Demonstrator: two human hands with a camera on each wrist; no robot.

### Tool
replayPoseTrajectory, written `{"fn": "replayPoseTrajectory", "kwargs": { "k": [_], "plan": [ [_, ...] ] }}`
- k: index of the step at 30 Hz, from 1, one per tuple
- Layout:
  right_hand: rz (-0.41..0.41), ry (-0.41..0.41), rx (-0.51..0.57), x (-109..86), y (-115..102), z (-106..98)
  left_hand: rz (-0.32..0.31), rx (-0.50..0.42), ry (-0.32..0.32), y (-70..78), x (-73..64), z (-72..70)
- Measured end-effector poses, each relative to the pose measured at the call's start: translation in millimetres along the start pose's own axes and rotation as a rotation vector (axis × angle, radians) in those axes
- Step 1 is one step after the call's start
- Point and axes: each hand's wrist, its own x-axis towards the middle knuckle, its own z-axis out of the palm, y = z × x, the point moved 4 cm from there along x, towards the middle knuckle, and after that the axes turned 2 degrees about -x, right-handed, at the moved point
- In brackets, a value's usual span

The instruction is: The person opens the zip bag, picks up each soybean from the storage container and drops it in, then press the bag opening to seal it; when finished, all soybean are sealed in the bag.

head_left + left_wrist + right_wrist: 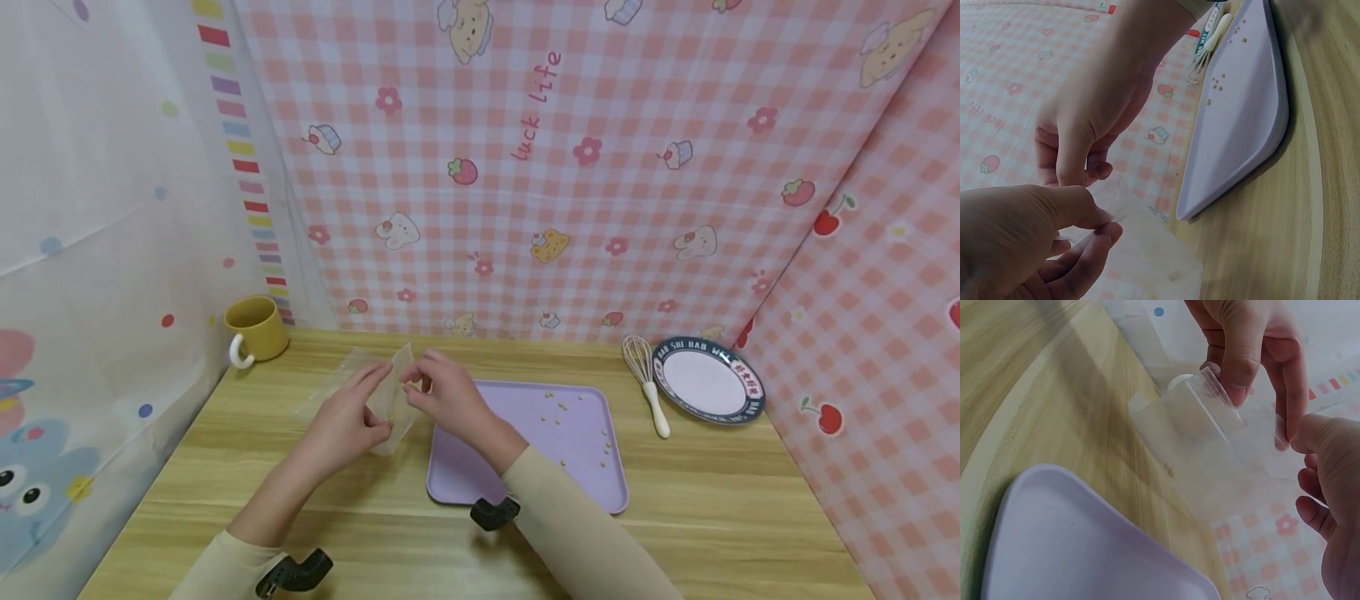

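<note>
- The clear plastic bag (1200,440) is held up between your two hands, over the wooden table (360,517), left of the lilac tray (521,402).
- Your left hand (341,425) pinches the bag, thumb against fingers.
- Your right hand (450,396) has its fingers curled in and pinches the bag's other side.
- Your right forearm crosses above the tray and hides part of it from the head view; small yellow kernels (563,407) lie scattered on its right part.
- Right of the tray, a balloon whisk (654,404) with a cream handle lies just beside a dark-rimmed plate (708,383).
- The yellow mug (262,329) stands upright at the table's far left corner, white handle towards you, well apart from the tray.
- Your left wrist view shows the left thumb and forefinger meeting on the plastic, which the head view barely makes out.
- Only your right wrist view clearly shows the ridged strip near the bag's edge and a yellowish bit low in the bag, too blurred to count.
</note>
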Motion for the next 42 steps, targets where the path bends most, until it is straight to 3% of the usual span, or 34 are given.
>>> {"fn": "replayPoseTrajectory", "kwargs": {
  "k": [13, 25, 35, 42],
  "plan": [
    [0.048, -0.013, -0.014, 5.7, -0.4, 1.1, 0.006, 0.002, -0.005, 1.7, -1.3, -1.6],
    [0.045, 0.010, 0.013, 0.7, -1.7, -5.5, 0.007, 0.010, -0.002, 1.5, -0.8, -1.2],
    [0.047, 0.045, 0.043, -10.7, 2.4, -17.9, -0.013, 0.006, 0.000, 0.7, -1.4, -1.2],
    [0.083, 0.040, 0.040, -31.7, 14.7, -34.3, 0.001, 0.006, 0.004, -0.9, -1.5, -0.2]
  ]
}}
